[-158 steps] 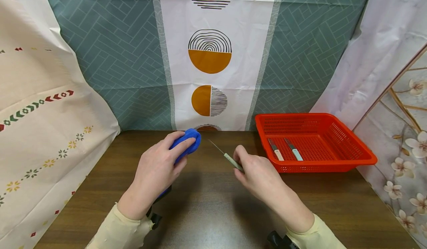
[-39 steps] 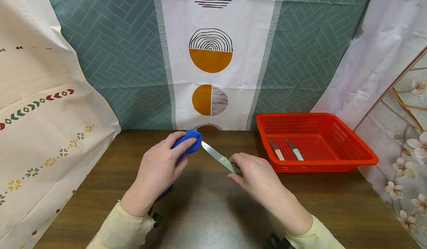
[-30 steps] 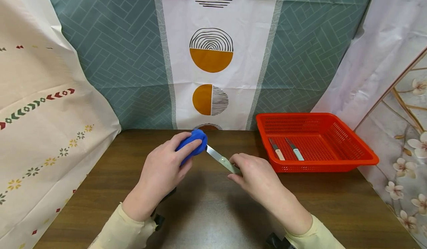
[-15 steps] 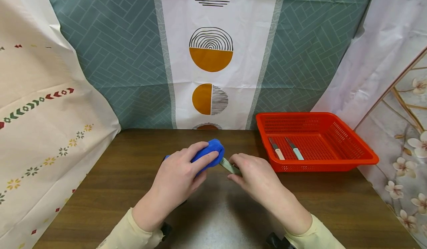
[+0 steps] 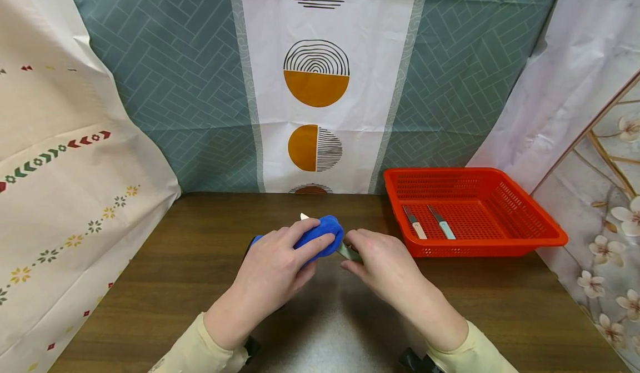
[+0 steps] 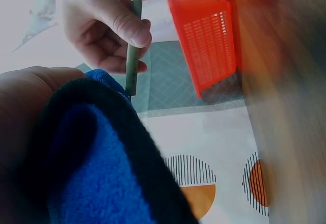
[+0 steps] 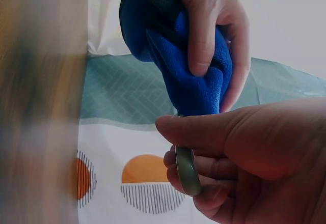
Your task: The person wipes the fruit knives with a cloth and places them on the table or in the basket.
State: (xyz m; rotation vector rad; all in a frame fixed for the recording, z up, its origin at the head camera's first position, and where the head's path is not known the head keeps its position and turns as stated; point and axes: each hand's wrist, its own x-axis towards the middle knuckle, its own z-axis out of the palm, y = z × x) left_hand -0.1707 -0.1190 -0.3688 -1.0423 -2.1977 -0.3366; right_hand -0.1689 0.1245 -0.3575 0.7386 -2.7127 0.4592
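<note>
My left hand point(image 5: 272, 267) grips a folded blue cloth point(image 5: 327, 231) with a dark edge, wrapped round the blade of a small knife. The white-looking tip of the blade pokes out beyond the cloth; the rest of the blade is hidden. My right hand point(image 5: 387, 259) holds the knife by its pale green handle point(image 5: 350, 252), thumb on one side and fingers on the other. In the right wrist view, the cloth point(image 7: 198, 91) comes right up to the handle point(image 7: 187, 170) and my right thumb. Both hands are above the table.
A red perforated plastic basket point(image 5: 475, 245) stands at the back right of the brown wooden table point(image 5: 150, 295). Inside it lie two more small knives, one with a pinkish handle point(image 5: 419, 230) and one with a light blue handle point(image 5: 447, 230). Patterned curtains surround the table.
My left hand has carried the cloth rightward along the blade to the handle, covering nearly all of the blade that showed earlier. The right hand stays almost still with the knife.
</note>
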